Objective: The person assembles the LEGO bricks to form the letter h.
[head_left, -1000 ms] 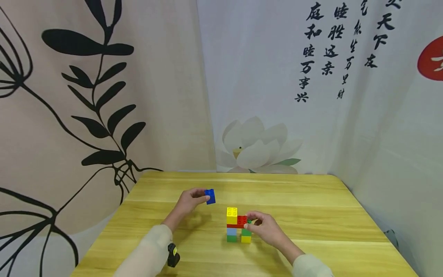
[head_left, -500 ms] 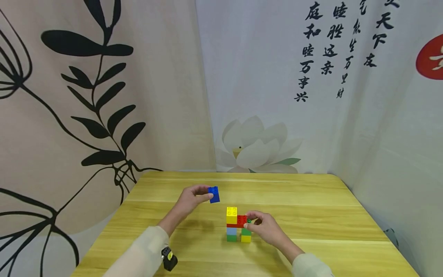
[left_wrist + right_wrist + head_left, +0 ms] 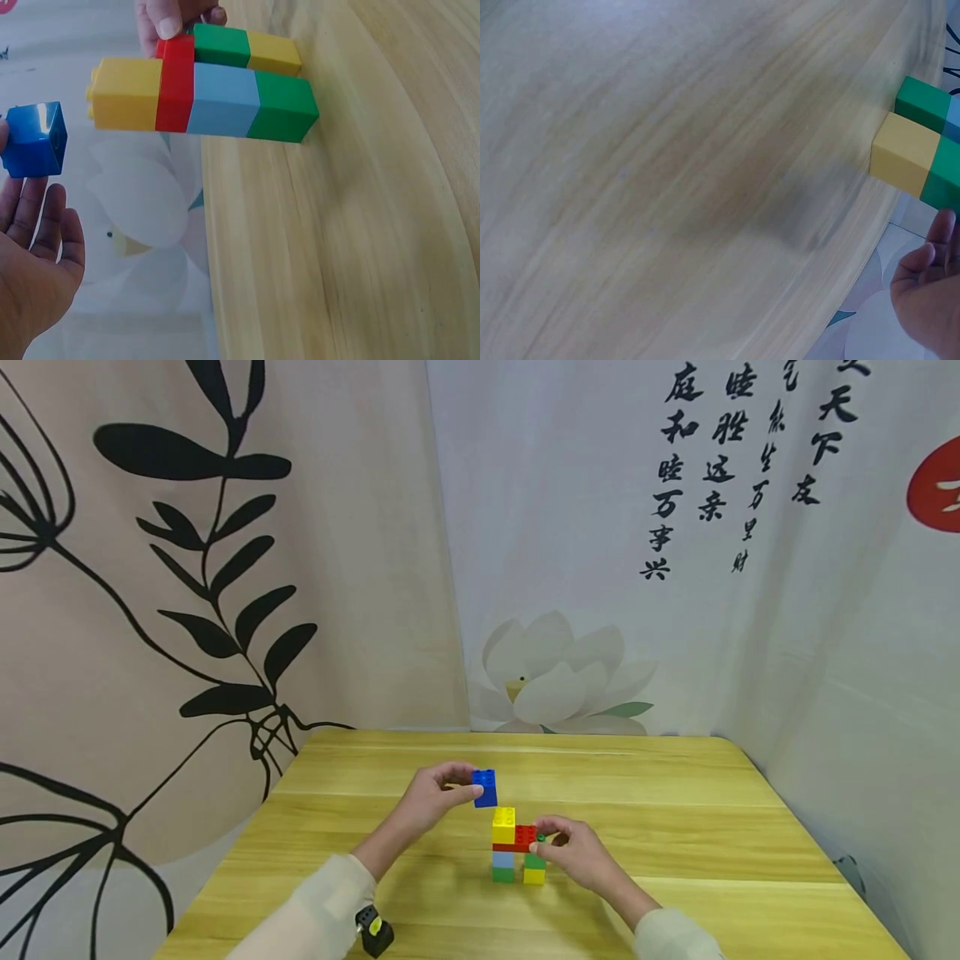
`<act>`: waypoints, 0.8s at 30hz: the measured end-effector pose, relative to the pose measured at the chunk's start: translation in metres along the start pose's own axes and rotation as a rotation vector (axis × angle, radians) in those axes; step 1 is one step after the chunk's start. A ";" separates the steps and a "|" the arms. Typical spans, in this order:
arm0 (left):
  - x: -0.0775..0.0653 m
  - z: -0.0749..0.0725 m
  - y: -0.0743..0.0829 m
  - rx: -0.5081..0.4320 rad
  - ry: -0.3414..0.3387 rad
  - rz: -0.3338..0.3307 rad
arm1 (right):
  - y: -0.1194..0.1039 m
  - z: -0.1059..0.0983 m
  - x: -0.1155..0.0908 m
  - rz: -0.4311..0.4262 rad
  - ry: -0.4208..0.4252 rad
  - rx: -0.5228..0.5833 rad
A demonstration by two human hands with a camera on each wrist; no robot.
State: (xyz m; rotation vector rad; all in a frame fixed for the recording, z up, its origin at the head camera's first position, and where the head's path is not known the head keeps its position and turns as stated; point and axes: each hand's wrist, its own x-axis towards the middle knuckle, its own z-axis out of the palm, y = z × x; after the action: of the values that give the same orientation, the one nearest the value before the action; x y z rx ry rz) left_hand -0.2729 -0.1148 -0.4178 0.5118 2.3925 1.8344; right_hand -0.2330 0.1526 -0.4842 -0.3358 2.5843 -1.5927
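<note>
Pinched between the thumb and fingers of my left hand [image 3: 438,795] is a blue toy building brick [image 3: 487,790], held just above and left of a brick structure. Two columns make up that structure, bridged by a red brick [image 3: 523,837]. The left column has a green brick [image 3: 283,106] at the bottom and a light blue brick [image 3: 225,100] over it; a yellow brick [image 3: 127,94] tops the red one. On the right, a green brick [image 3: 534,862] sits on a yellow brick [image 3: 905,154]. My right hand [image 3: 576,852] pinches the right end of the red brick, fingertips partly covering it.
The structure stands on a wood-grain table [image 3: 675,802]. Behind the table hangs a pale curtain [image 3: 570,527] with printed leaves, a lotus and characters. A black device with a yellow mark [image 3: 374,930] is on my left wrist.
My left hand has carried the blue brick to the right, close over the yellow top brick. My right hand and the structure stay where they were.
</note>
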 end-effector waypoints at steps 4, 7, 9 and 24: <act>-0.001 0.005 0.002 -0.005 -0.015 0.013 | 0.001 0.000 0.001 0.006 -0.004 0.002; -0.002 0.008 0.002 -0.004 -0.023 0.010 | 0.001 0.000 0.002 0.011 -0.008 0.000; -0.001 0.011 0.002 -0.001 -0.031 0.010 | 0.001 0.000 0.002 0.013 -0.008 0.002; -0.002 0.025 -0.002 0.056 -0.085 0.033 | 0.004 -0.001 0.002 -0.018 -0.018 0.006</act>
State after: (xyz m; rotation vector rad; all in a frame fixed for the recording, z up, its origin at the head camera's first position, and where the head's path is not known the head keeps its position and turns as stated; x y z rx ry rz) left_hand -0.2653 -0.0931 -0.4268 0.6256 2.3995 1.7257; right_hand -0.2360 0.1546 -0.4869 -0.3723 2.5700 -1.5945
